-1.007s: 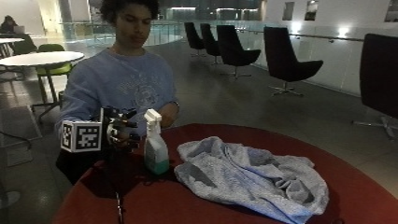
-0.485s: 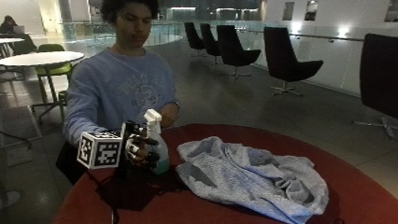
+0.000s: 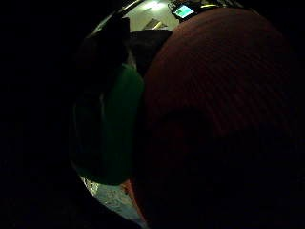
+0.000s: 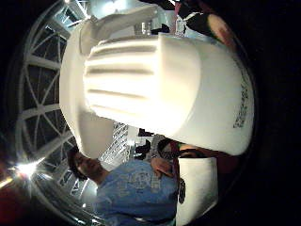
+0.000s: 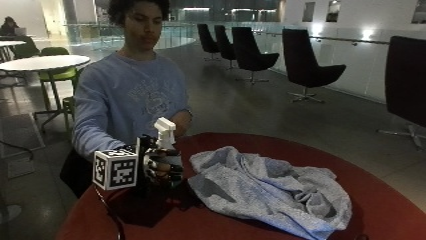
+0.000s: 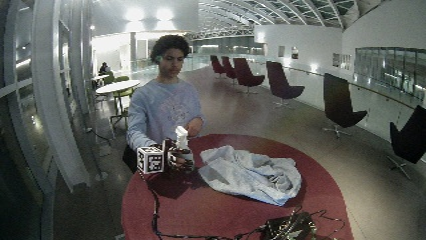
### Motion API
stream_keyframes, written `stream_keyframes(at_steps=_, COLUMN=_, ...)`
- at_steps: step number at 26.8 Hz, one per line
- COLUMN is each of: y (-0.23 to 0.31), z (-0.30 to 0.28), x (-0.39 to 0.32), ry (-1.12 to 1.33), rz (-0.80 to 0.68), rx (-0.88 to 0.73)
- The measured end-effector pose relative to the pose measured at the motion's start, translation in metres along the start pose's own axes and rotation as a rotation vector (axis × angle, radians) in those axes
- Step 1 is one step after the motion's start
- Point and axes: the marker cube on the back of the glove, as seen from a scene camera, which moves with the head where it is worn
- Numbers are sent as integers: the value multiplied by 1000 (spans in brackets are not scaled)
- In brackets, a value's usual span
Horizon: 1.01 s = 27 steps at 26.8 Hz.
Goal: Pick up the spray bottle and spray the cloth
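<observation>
The gloved right hand has its fingers curled round the body of the spray bottle, gripping it upright near the near-left edge of the round red counter. The bottle's white trigger head rises above the fingers and fills the thumb-side palm view. Just beside the hand, toward the counter's middle, lies the crumpled light blue-grey cloth, apart from the bottle.
</observation>
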Motion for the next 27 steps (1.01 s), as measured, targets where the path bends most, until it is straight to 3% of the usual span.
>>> stream_keyframes(at_steps=8, y=-11, z=6, x=-4, ry=-13, rz=-87, rx=151)
stream_keyframes(at_steps=12, y=-22, z=3, x=-20, ry=4, rz=-104, rx=142)
stream_keyframes(at_steps=22, y=-84, z=12, x=-68, ry=101, rz=136, rx=-310)
stream_keyframes(at_steps=27, y=-112, z=20, x=-71, ry=180, rz=274, rx=-460)
